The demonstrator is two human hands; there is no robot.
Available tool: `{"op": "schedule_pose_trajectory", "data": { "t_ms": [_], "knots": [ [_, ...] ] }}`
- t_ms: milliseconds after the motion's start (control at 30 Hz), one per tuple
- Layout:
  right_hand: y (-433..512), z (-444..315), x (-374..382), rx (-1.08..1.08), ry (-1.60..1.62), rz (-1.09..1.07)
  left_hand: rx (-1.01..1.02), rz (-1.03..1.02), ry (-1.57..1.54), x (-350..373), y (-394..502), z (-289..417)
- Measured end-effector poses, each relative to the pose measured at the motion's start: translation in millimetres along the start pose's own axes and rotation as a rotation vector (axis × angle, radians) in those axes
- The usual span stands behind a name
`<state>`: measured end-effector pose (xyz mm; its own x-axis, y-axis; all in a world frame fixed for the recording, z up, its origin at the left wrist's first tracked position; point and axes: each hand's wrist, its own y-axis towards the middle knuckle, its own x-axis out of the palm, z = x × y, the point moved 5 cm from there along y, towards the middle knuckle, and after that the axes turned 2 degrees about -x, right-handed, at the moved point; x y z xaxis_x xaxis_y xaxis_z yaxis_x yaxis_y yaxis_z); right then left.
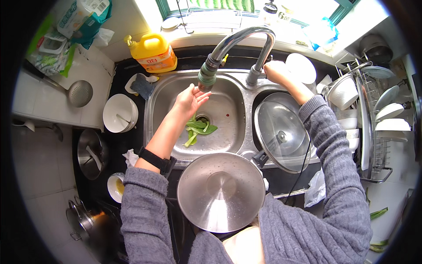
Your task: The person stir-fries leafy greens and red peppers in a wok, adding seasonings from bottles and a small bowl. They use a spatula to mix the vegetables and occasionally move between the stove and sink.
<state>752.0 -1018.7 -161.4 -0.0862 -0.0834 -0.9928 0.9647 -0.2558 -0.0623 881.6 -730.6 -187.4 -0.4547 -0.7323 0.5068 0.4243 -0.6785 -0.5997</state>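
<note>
My left hand [193, 99] is held palm up just under the spout of the chrome faucet [242, 32], fingers apart and holding nothing. On the right, my right hand [277, 72] is closed around the lever at the faucet's base; the lever itself is mostly hidden. Green vegetable leaves [199, 128] lie by the drain in the stainless steel sink basin [227, 138]. Closer to my body, a large stainless steel bowl [221, 194] stands at the sink's front edge. A glass pot lid [280, 135] leans over the second basin.
A yellow detergent jug [155, 52] stands behind the sink at left. Stacked white bowls [119, 113] and a metal pan [91, 153] are on the left counter. At right, a wire dish rack [379, 165] holds dishes. A white plate [300, 68] is behind my right wrist.
</note>
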Motion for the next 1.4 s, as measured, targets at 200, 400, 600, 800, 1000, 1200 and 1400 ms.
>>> {"op": "schedule_pose_trajectory", "data": {
  "t_ms": [200, 400, 600, 800, 1000, 1200, 1400],
  "knots": [
    [-7, 0, -8, -0.031, -0.055, 0.101, 0.005, -0.01, -0.019, -12, 4, -1],
    [4, -84, -5, -0.151, 0.036, -0.201, -0.028, -0.034, 0.011, -20, 22, -12],
    [36, -209, 42, 0.318, 1.923, -0.511, -0.077, 0.062, 0.171, -32, 26, -25],
    [53, -248, 54, 0.192, 2.364, -0.619, -0.054, 0.042, -0.047, -40, 39, -28],
    [35, -200, 37, 0.338, 1.871, -0.399, -0.018, -0.206, 0.013, -13, 67, -28],
    [17, -125, 26, -0.171, 1.017, -0.276, 0.122, 0.059, 0.677, -27, 53, -15],
    [-9, 6, 21, 0.159, 1.102, -0.045, -0.003, 0.13, 1.195, -77, 4, -4]
  ]
}}
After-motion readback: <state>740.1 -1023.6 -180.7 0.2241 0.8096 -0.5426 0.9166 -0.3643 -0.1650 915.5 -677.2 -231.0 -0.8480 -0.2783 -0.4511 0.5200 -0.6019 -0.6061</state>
